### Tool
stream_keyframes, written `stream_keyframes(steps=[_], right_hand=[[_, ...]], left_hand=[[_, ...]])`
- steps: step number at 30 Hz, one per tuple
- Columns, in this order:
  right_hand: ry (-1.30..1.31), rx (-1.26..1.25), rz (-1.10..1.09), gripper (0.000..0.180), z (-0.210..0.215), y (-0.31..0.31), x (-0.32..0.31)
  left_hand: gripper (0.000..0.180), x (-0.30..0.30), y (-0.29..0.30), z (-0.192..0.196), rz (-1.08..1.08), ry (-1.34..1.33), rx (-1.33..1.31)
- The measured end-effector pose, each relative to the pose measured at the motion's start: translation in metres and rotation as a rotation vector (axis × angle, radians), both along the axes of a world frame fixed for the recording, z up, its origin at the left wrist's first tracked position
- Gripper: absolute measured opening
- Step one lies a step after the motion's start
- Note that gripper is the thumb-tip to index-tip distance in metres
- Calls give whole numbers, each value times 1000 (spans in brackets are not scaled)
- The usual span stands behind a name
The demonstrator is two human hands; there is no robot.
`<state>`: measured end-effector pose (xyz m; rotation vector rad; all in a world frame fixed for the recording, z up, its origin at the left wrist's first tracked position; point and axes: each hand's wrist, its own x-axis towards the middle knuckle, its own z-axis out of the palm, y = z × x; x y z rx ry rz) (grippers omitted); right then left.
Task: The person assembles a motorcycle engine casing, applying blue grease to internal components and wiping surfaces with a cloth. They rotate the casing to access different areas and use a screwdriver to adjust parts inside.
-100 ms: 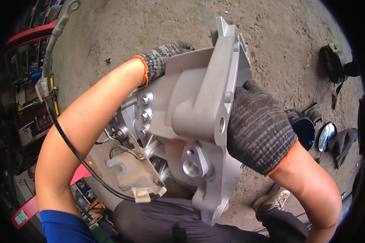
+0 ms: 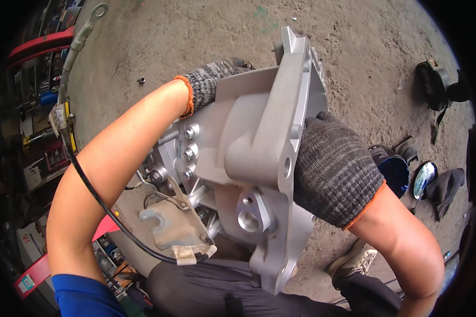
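A large silver gearbox (image 2: 254, 121) with a wide bell-shaped housing and flange stands tilted in front of my legs. Several bolts line its left side. My left hand (image 2: 211, 78), in a grey knitted glove with an orange cuff, reaches round the far side and grips the casing; its fingertips are mostly hidden. On the right, my right hand (image 2: 336, 169), gloved alike, is closed at the flange's edge, its fingers partly hidden by the housing's open side. A metal bracket (image 2: 180, 224) sits low on the gearbox, with a black cable (image 2: 103, 203) taped near it.
Shelves with tools and parts and a red frame (image 2: 39, 46) stand at the left. On the rough concrete floor lie a small socket-like piece (image 2: 141, 80), a black strapped object (image 2: 432, 84), a dark round container (image 2: 394, 169), an oval mirror (image 2: 424, 178) and a dark cloth (image 2: 447, 193).
The top of the gearbox housing has dipped slightly toward me. My right hand has shifted slightly down and left with it; my left hand has moved down very little.
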<state>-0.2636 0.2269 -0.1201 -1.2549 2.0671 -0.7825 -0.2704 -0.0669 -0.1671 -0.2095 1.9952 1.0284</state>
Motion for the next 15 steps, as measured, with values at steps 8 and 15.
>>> stream_keyframes(steps=[8,15], right_hand=[[-242,-22,-205,32,-8,-7,16],[-338,80,-250,30,18,-10,5]], left_hand=[[38,-4,2,-8,27,-8,21],[38,1,0,-11,72,-10,39]])
